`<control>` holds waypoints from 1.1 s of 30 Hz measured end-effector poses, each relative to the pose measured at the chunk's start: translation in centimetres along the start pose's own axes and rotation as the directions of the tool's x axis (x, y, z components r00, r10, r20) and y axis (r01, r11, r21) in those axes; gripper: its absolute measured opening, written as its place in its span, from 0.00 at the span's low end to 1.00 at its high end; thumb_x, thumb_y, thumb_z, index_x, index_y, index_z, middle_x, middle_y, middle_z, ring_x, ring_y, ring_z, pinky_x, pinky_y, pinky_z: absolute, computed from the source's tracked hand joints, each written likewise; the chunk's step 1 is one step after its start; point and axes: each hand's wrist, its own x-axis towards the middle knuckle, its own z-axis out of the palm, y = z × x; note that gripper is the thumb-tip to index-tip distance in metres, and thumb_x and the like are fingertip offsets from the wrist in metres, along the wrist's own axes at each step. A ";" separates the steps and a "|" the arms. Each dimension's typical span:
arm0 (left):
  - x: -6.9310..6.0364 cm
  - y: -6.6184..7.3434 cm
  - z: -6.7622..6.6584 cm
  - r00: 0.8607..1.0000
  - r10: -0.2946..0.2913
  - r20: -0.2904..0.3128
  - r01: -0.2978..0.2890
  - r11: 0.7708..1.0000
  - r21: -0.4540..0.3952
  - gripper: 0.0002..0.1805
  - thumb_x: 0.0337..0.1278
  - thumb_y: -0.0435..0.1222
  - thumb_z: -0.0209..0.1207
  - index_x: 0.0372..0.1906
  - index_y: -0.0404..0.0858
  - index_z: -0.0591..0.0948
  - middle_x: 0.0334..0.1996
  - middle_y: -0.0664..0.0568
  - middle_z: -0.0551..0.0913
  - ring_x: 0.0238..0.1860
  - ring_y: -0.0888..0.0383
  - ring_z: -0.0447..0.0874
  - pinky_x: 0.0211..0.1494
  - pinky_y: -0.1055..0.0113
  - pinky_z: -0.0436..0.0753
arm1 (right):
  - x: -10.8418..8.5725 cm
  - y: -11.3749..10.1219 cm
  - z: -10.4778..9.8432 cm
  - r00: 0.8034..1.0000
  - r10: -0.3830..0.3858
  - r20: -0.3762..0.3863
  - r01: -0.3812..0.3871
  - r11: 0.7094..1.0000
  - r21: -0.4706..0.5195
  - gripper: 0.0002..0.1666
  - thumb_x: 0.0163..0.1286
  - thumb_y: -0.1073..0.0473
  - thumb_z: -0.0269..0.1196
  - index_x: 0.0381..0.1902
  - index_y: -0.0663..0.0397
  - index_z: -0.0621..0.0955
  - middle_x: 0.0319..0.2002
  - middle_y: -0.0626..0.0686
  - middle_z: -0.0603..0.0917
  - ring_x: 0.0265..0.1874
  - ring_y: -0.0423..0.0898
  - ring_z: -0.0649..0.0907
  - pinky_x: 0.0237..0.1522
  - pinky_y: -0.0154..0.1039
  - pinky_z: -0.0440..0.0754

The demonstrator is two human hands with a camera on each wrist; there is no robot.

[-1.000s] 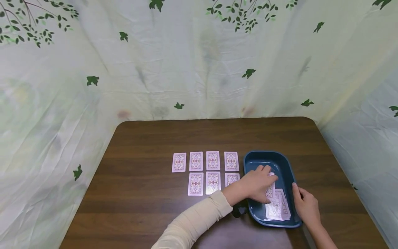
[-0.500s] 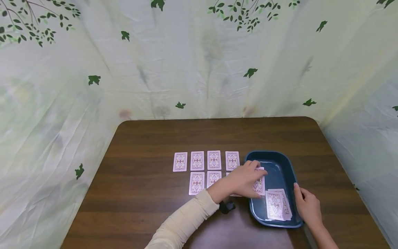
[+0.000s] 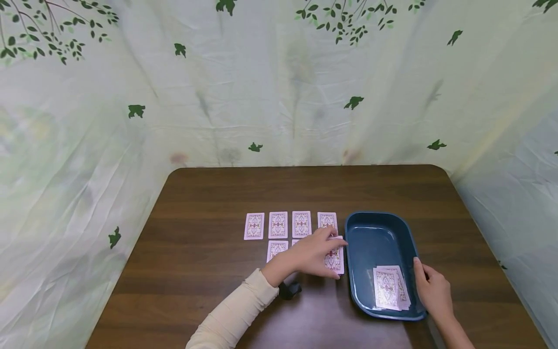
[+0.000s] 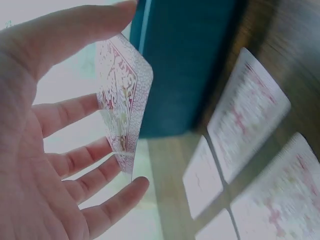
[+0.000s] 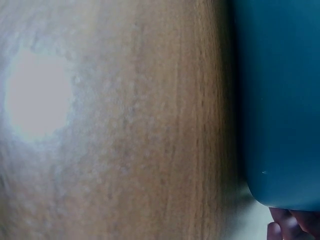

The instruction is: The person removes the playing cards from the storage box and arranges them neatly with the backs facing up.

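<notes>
My left hand [image 3: 311, 253] pinches a patterned card [image 3: 334, 259] between thumb and fingers, just left of the blue tray [image 3: 379, 315]. In the left wrist view the card [image 4: 122, 95] is held on edge by the hand [image 4: 55, 135], above the table. My right hand [image 3: 435, 293] grips the tray's right rim; its fingers [image 5: 290, 225] show under the tray [image 5: 282, 105] in the right wrist view. Several overlapping cards [image 3: 387, 289] lie in the tray's near part.
Face-down cards lie in two rows left of the tray, the far row [image 3: 278, 225] and the near row [image 3: 277, 248], partly hidden by my left hand. A wooden table [image 3: 174, 271] carries everything; a leaf-patterned cloth [image 3: 279, 97] hangs behind it.
My left hand has moved left, out of the tray, carrying one card over to above the near row. My right hand has stayed on the tray's rim.
</notes>
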 end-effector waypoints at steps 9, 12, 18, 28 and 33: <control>-2.7 -2.0 0.3 0.997 -0.073 -0.007 0.072 0.995 -0.062 0.42 0.35 0.54 0.70 0.61 0.45 0.71 0.55 0.47 0.66 0.50 0.57 0.65 0.50 0.70 0.69 | 0.0 0.1 -0.1 1.000 0.018 0.012 -0.018 1.000 -0.006 0.34 0.72 0.43 0.43 0.46 0.71 0.78 0.36 0.68 0.79 0.31 0.58 0.76 0.28 0.47 0.71; -3.6 -2.7 0.3 0.997 -0.071 -0.012 0.070 0.995 -0.074 0.42 0.34 0.51 0.72 0.60 0.43 0.71 0.56 0.46 0.66 0.52 0.56 0.65 0.53 0.68 0.68 | 0.1 0.1 -0.2 1.000 0.024 0.019 -0.024 1.000 0.001 0.35 0.72 0.43 0.42 0.47 0.72 0.77 0.39 0.70 0.79 0.34 0.61 0.76 0.32 0.52 0.72; -6.1 -4.6 0.4 0.993 -0.119 -0.019 0.116 0.987 -0.108 0.42 0.31 0.47 0.74 0.59 0.42 0.72 0.56 0.45 0.66 0.54 0.54 0.65 0.55 0.64 0.68 | 0.1 -0.1 -0.4 0.999 0.037 0.026 -0.037 0.999 0.009 0.35 0.72 0.42 0.42 0.49 0.72 0.76 0.42 0.71 0.77 0.35 0.61 0.76 0.33 0.53 0.71; -12.4 -7.4 1.5 0.959 -0.280 -0.032 0.267 0.939 -0.214 0.41 0.29 0.41 0.76 0.58 0.37 0.74 0.58 0.40 0.66 0.58 0.48 0.64 0.58 0.57 0.67 | 0.0 0.0 -0.2 0.998 0.042 0.041 -0.043 0.999 0.008 0.36 0.72 0.42 0.42 0.48 0.72 0.77 0.41 0.71 0.77 0.35 0.61 0.76 0.34 0.54 0.71; -15.1 -8.5 1.2 0.925 -0.378 -0.027 0.360 0.898 -0.253 0.42 0.26 0.36 0.76 0.57 0.35 0.74 0.58 0.41 0.67 0.57 0.46 0.65 0.58 0.54 0.66 | 0.1 0.0 -0.2 0.996 0.053 0.068 -0.055 0.998 0.019 0.37 0.72 0.41 0.41 0.51 0.73 0.74 0.47 0.73 0.74 0.40 0.64 0.75 0.39 0.59 0.70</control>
